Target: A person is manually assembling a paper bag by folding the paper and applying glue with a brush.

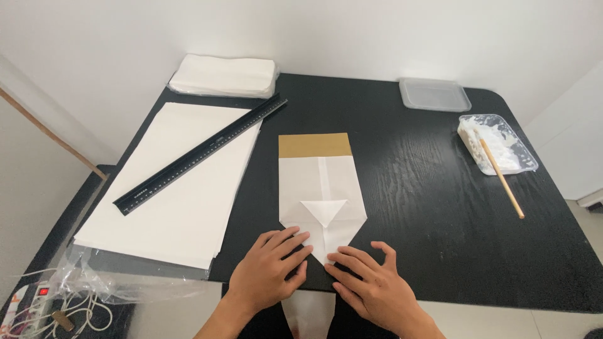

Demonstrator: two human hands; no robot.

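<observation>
i see my left hand (271,269) and right hand (370,284) pressed flat, fingers spread, gripping nothing, on the near pointed end of the folded white paper (321,188), whose long axis runs straight away from me on the black table (427,207).

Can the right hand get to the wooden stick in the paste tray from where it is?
Probably yes: the right hand rests on the folded paper, and bare black table lies between it and the stick.

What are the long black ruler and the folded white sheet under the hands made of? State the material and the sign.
Long black ruler: probably metal or hard plastic, matte, with straight rigid edges. Folded white sheet: thin paper holding sharp creases.
</observation>
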